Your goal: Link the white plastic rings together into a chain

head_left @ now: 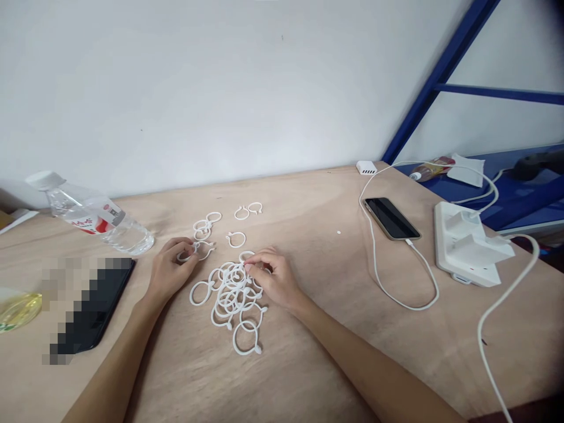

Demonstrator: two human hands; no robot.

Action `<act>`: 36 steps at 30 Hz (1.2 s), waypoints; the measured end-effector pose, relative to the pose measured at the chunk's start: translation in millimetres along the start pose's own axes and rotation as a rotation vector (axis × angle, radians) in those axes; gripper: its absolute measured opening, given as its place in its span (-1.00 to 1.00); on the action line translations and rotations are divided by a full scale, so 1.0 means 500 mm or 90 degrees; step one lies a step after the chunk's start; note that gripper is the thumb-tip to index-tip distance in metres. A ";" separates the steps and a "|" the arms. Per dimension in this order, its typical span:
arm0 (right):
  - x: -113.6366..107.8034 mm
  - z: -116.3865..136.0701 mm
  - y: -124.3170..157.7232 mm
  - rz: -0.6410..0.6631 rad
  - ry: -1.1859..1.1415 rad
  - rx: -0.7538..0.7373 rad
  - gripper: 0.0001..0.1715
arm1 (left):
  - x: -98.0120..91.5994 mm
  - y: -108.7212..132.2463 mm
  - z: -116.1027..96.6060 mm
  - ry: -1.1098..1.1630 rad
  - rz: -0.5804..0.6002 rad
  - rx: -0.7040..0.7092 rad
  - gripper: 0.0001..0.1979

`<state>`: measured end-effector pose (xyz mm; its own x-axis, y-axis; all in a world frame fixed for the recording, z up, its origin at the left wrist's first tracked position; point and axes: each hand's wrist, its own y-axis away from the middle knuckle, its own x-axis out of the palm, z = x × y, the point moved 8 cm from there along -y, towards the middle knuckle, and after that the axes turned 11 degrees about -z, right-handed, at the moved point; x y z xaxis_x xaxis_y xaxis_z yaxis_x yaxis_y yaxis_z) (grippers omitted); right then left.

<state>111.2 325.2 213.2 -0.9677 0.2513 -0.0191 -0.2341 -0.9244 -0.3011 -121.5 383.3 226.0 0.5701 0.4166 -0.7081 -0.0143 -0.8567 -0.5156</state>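
Several white curtain rings (233, 296), each with a small knob-like closure, lie in a loose heap on the wooden table. At the heap's upper right edge, my right hand (274, 275) pinches a ring (247, 255) between thumb and fingers. My left hand (173, 265) rests on the table left of the heap, its fingers curled onto another ring (183, 257); part of that ring is hidden. Just beyond the left fingertips lies a small cluster of rings (202, 229). Farther back are a single ring (237, 239) and a pair of rings (242, 212).
On the left stand a tilted-looking water bottle (101, 214), a dark phone (99, 308) and a yellowish clear object (20, 310). To the right, a charging phone (392, 218), its white cable (375, 258) and a power strip (462, 247) lie near a blue metal frame (434, 82).
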 end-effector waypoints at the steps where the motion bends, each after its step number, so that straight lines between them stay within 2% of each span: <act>1: 0.000 0.000 0.000 0.000 0.001 0.001 -0.90 | -0.001 0.000 0.000 -0.004 -0.003 0.000 -0.81; 8: 0.000 0.002 -0.001 0.000 -0.001 -0.001 -0.89 | -0.004 0.001 0.006 -0.020 -0.007 -0.008 -0.84; 12: 0.002 0.002 0.000 0.003 -0.001 0.000 -0.89 | -0.023 0.002 -0.001 0.021 -0.066 -0.012 -0.82; 14: 0.000 0.000 0.001 -0.002 -0.001 0.004 -0.91 | -0.026 0.007 -0.026 0.029 -0.069 0.018 -0.80; 16: -0.002 -0.002 0.003 -0.008 0.001 0.008 -0.90 | -0.019 0.017 -0.067 0.042 -0.041 0.072 -0.81; 19: -0.006 -0.003 0.004 -0.017 0.007 0.010 -0.79 | -0.008 0.038 -0.136 0.088 -0.002 0.135 -0.84; 21: -0.008 -0.005 0.005 -0.018 0.006 0.014 -0.72 | 0.000 0.051 -0.170 0.123 0.020 0.137 -0.85; 24: -0.007 -0.007 0.003 -0.014 -0.007 0.008 -0.75 | 0.015 0.065 -0.190 0.190 0.060 0.080 -0.78; 32: -0.003 -0.016 0.001 -0.013 -0.030 0.007 -0.83 | 0.035 0.077 -0.173 0.400 0.097 -0.124 -0.71; 36: -0.004 -0.024 0.003 -0.009 -0.043 0.028 -0.86 | 0.048 0.082 -0.178 0.476 0.146 -0.213 -0.67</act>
<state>113.9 327.1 201.2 -0.9682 0.2453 0.0497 -0.2498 -0.9331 -0.2587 -35.3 331.2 231.0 0.9772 0.0126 -0.2120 -0.0188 -0.9892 -0.1455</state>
